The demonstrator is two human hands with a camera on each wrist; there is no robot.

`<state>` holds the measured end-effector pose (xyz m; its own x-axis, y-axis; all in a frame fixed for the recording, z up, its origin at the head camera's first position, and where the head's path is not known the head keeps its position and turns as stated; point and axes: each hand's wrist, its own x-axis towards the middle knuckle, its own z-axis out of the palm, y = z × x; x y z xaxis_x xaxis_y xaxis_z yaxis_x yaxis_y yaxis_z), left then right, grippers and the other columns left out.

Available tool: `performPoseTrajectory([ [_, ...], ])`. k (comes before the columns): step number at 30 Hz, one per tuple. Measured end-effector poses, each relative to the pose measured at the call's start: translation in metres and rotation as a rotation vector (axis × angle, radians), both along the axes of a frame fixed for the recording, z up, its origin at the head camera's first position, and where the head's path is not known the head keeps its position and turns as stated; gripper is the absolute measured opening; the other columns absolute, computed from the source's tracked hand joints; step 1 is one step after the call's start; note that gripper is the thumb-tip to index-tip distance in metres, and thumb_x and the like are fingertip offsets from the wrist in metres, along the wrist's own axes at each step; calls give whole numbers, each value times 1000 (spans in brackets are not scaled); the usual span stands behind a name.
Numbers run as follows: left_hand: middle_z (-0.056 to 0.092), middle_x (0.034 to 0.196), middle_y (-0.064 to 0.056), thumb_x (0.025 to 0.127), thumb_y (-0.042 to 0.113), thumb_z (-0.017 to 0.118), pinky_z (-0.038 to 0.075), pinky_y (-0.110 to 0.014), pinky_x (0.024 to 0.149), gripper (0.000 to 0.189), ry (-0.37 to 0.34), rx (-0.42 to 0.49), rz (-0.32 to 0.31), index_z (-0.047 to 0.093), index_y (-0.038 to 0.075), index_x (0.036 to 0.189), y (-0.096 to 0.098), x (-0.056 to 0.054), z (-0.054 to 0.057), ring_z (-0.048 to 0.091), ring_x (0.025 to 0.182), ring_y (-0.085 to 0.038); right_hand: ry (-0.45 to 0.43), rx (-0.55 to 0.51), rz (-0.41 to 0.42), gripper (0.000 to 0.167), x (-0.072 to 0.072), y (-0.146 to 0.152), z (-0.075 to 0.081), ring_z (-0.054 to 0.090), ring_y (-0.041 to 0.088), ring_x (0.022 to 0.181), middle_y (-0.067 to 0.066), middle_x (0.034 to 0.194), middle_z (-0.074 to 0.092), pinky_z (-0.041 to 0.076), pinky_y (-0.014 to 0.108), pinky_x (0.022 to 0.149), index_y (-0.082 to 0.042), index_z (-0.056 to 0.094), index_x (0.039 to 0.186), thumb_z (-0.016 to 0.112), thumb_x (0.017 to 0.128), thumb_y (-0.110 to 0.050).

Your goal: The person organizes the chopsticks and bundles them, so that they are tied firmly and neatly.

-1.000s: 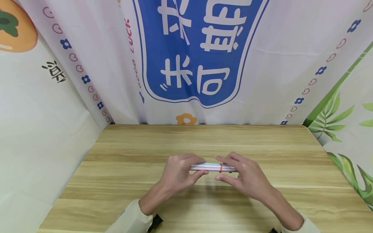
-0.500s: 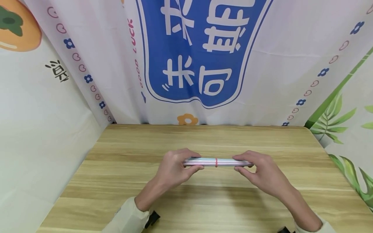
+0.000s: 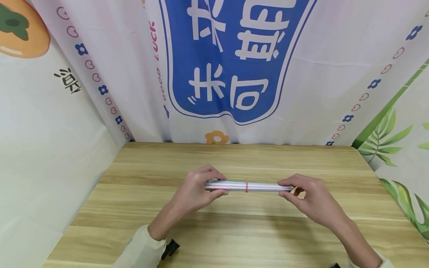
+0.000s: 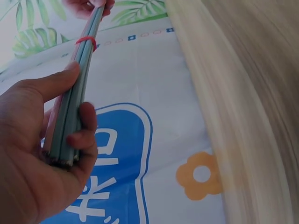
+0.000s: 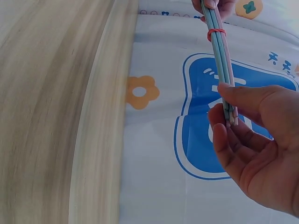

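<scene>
A bundle of slim chopsticks (image 3: 263,187) in pale blue, pink and white is held level above the table. Around its middle runs a red rubber band (image 3: 247,187). At the thicker end, my left hand (image 3: 194,191) grips the bundle with the thumb on one side and curled fingers on the other; the blunt ends of the sticks show in the left wrist view. My right hand (image 3: 313,197) pinches the thinner end between thumb and fingers. In the right wrist view, the narrow tips poke out just past that thumb.
Below the hands lies a wood-grain table (image 3: 234,238). Its far edge meets a white curtain (image 3: 311,96) with a blue printed panel. Patterned cloth also hangs at both sides. A black strap piece (image 3: 170,249) shows by the left sleeve.
Both hands have spread apart, left hand leftward and right hand rightward to the thin end. More of the bundle shows between them, and the red band now sits mid-gap instead of beside the right fingers.
</scene>
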<state>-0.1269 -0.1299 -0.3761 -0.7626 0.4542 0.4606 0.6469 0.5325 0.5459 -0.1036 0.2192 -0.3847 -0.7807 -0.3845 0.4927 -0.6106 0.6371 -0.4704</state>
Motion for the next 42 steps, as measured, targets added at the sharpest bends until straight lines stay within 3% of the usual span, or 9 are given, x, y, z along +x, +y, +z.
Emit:
performPoseTrajectory([
  [7,73,108,-1,82,3,90,55,-19,68,35,-68,-115,-55,82,12,114,-9,-3,2,62,85,-9,-3,-8,-19,33,-1,3,-3,63,-5,74,-8,96,80,50,16,57,-17,83,106,90,81,3],
  [13,76,106,-2,83,-1,89,59,-19,74,35,-30,-130,-76,81,8,116,-12,-6,-1,67,87,-9,-6,-32,-22,35,0,2,-10,65,-5,74,-3,98,82,49,15,54,-16,84,105,90,79,6],
  [19,79,104,-3,80,3,94,55,-17,67,36,18,-86,-36,82,9,114,-15,-8,-20,66,80,-7,-65,-39,-28,31,-2,-1,-19,66,-5,75,-3,100,82,57,20,61,-14,84,107,90,81,3],
  [24,78,102,-4,80,1,93,55,-18,67,34,-3,-59,-23,81,8,111,-13,-10,-36,65,79,-6,-86,-64,-21,31,-4,-2,-26,70,-1,77,-2,102,81,61,21,66,-13,84,107,90,81,4],
  [30,75,105,-3,82,-2,88,57,-20,71,33,-26,-104,-11,81,10,112,-14,-13,-45,66,84,-10,-115,-66,-29,33,-9,-2,-38,73,3,79,2,102,80,62,20,69,-10,83,105,88,79,11],
  [42,77,104,-3,82,-3,89,60,-22,78,30,-55,-185,-42,81,8,109,-16,-21,-58,71,91,-13,-233,-12,-18,29,-21,-2,-52,69,-2,80,0,99,80,61,21,70,-11,84,102,85,82,10],
])
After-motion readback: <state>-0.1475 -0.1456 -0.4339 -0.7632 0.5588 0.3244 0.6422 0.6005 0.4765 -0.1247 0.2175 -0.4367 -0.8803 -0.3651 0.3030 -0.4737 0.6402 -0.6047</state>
